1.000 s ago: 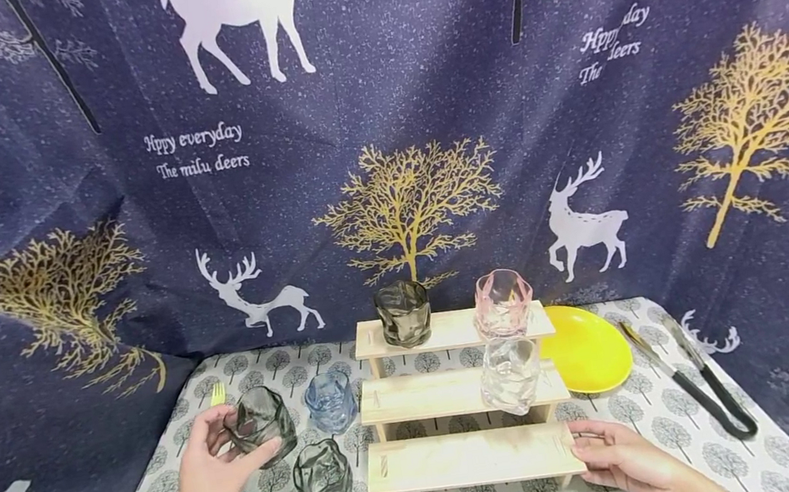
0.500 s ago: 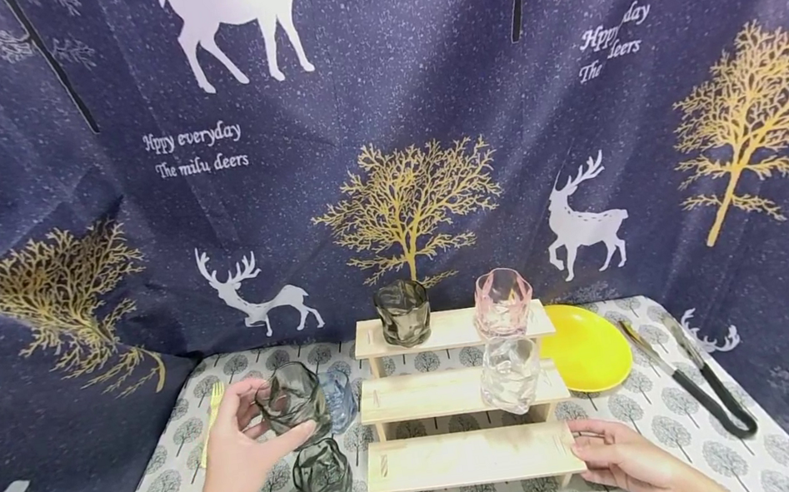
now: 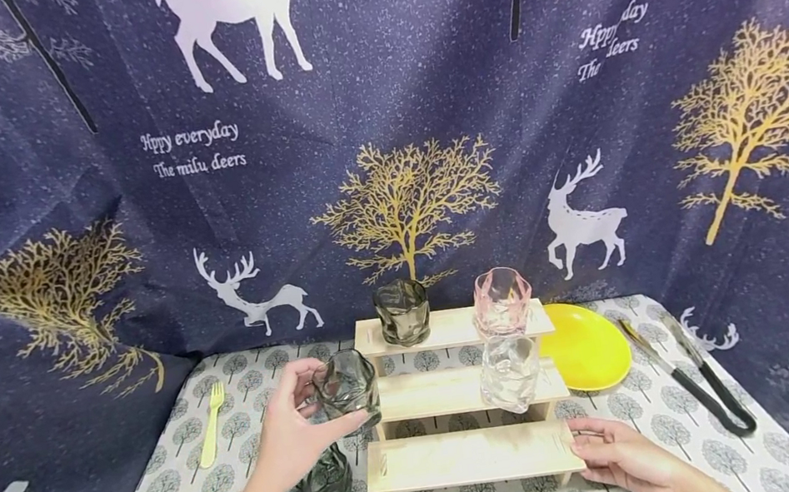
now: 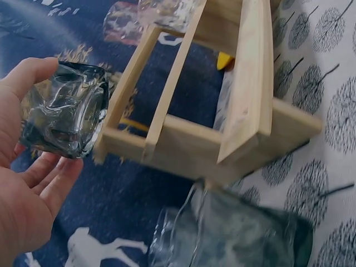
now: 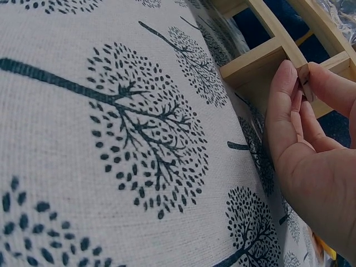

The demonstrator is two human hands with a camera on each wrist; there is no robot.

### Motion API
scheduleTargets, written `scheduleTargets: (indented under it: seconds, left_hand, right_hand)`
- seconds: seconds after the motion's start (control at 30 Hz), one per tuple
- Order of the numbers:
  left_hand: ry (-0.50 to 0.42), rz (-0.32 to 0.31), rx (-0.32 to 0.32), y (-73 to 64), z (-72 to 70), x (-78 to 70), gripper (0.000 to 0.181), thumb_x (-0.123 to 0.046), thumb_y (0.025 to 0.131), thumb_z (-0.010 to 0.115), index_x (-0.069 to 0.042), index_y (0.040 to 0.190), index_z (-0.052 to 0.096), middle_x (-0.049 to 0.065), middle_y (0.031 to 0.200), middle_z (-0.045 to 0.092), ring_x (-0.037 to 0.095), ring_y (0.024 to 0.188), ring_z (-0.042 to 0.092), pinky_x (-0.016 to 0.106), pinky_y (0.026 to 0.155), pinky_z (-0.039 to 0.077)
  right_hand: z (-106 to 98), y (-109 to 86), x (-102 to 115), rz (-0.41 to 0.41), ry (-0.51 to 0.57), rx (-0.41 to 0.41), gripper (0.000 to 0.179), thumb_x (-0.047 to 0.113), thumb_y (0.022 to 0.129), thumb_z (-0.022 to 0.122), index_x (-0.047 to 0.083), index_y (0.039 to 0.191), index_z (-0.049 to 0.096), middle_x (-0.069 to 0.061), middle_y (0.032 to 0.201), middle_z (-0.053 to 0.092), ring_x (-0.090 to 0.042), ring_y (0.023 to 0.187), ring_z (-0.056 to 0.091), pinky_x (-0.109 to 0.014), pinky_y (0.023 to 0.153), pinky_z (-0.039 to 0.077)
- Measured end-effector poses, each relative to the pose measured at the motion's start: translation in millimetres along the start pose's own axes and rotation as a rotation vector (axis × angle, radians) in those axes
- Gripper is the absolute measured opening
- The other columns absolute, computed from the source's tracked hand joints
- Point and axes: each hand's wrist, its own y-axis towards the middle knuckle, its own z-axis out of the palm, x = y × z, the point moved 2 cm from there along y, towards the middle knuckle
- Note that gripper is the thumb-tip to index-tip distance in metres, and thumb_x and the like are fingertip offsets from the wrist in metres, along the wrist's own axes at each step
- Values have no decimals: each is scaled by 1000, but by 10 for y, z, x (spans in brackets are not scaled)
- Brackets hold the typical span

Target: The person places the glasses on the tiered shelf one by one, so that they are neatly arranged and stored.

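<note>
My left hand (image 3: pixel 292 433) grips a dark grey glass (image 3: pixel 348 385) with a wavy surface, thumb on the near side and fingers behind. It is off the table, beside the left end of the middle step of a three-step wooden stand (image 3: pixel 462 459). In the left wrist view the held glass (image 4: pixel 67 111) is close to the stand's end. My right hand (image 3: pixel 624 453) pinches the right end of the lowest board between thumb and fingers, also visible in the right wrist view. Another dark grey glass (image 3: pixel 325 484) stands below my left hand. A blue glass is almost wholly hidden behind that hand.
On the top step stand a smoky glass (image 3: pixel 402 314) and a pink glass (image 3: pixel 504 304). A clear glass (image 3: pixel 510 374) is at the middle step's right. A yellow plate (image 3: pixel 587 349) and black-handled tongs (image 3: pixel 703 392) lie at right, a yellow fork (image 3: pixel 212 427) at left.
My left hand has carried the dark grey glass rightward to the stand's left end, passing in front of the blue glass and uncovering the fork. The right hand keeps its place on the lowest board.
</note>
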Motion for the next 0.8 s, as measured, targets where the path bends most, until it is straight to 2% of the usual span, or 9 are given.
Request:
scheduleTargets:
  seconds: [0.2,0.33,0.5,0.67,0.8]
  left_hand:
    - [-25,-10,37,59,238,16,79,-29,65,102,-24,129,56,1,126,62,19,118,58,48,101,52]
    - [-31,-1,52,91,391,7,79,-28,64,102,-25,129,57,1,122,62,19,115,59,49,102,52]
    - [-51,18,67,135,567,-7,79,-27,61,103,-22,127,58,1,118,63,20,111,61,44,100,55]
    - [-42,20,85,161,711,17,82,-30,60,103,-24,128,57,-1,120,65,19,111,64,36,98,56]
    - [-21,24,81,173,782,44,84,-34,60,103,-24,129,57,0,120,65,20,111,65,37,99,56]
  right_hand:
    - [4,6,6,3,-14,-15,40,4,108,51,-2,148,46,-10,123,68,-16,104,69,-27,89,58]
    - [10,5,10,1,-14,-11,39,4,108,51,-1,146,48,-10,123,68,-15,104,69,-26,89,58]
    - [9,-1,8,-2,-7,-1,37,3,108,50,2,145,50,-9,123,68,-16,104,69,-26,90,58]
    - [3,-6,6,-3,-6,1,38,2,108,50,2,146,49,-9,124,68,-16,105,69,-27,90,58]
    - [1,-4,4,-5,-11,-1,39,3,108,50,1,147,48,-10,124,68,-16,105,69,-27,91,58]
